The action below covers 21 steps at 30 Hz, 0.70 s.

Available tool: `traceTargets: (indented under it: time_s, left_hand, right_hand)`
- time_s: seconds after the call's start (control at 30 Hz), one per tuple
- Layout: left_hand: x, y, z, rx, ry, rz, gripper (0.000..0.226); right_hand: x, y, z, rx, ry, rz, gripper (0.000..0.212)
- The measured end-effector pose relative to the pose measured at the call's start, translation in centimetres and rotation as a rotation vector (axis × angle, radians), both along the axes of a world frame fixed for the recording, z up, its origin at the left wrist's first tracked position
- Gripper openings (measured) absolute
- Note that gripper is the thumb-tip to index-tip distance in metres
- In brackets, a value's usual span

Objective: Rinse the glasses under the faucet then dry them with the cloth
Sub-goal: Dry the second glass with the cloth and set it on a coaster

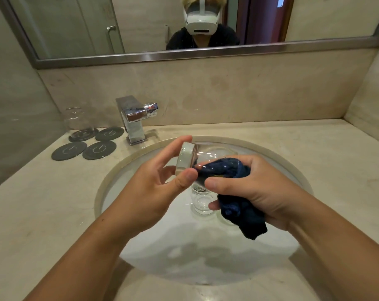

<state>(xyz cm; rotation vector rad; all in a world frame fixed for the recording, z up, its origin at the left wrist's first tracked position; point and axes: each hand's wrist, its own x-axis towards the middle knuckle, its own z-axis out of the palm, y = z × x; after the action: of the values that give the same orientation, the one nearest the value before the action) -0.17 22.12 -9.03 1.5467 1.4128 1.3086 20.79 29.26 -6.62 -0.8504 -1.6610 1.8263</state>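
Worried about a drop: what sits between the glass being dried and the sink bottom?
In the head view, a second glass stands upright in the sink just beneath the held glass, so that stretch is not bare.

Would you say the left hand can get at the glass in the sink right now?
Probably not: the left hand is occupied holding the glass being dried, directly above the sink glass.

Glass [206, 155] on its side over the sink [184, 257], cloth [238, 211] in its mouth.
The left hand [160, 181] pinches the glass by its base; the right hand [253, 187] grips the dark blue cloth. A second glass [202, 203] stands in the sink below; a third [78, 118] sits on a coaster [74, 139] left of the faucet [134, 118].
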Motion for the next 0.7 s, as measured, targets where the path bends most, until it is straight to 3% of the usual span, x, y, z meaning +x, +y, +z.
traceTargets:
  time_s: [0.13,0.23,0.33,0.5,0.6,0.7]
  left_hand:
    - [-0.17,0.14,0.08,-0.060,-0.105,0.013,0.072]
    - [0.05,0.38,0.39,-0.088,-0.200,0.047,0.059]
    - [0.29,0.32,0.43,-0.057,-0.162,0.064,0.044]
    - [0.17,-0.14,0.44,-0.012,-0.100,0.036,0.060]
    - [0.06,-0.34,0.60,-0.002,-0.040,0.015,0.059]
    - [0.07,-0.03,0.44,-0.025,-0.071,0.027,0.052]
  right_hand:
    - [-0.11,-0.14,-0.04,0.045,0.014,0.002,0.029]
    - [0.17,-0.25,0.19,0.088,-0.021,-0.026,0.025]
    - [0.32,-0.01,0.08,0.156,-0.072,-0.033,0.020]
    - [0.31,0.10,-0.11,0.090,-0.061,0.022,0.029]
    - [0.15,0.13,-0.24,0.096,-0.047,0.005,0.037]
    - [-0.07,0.06,-0.35,0.137,-0.036,-0.033,0.027]
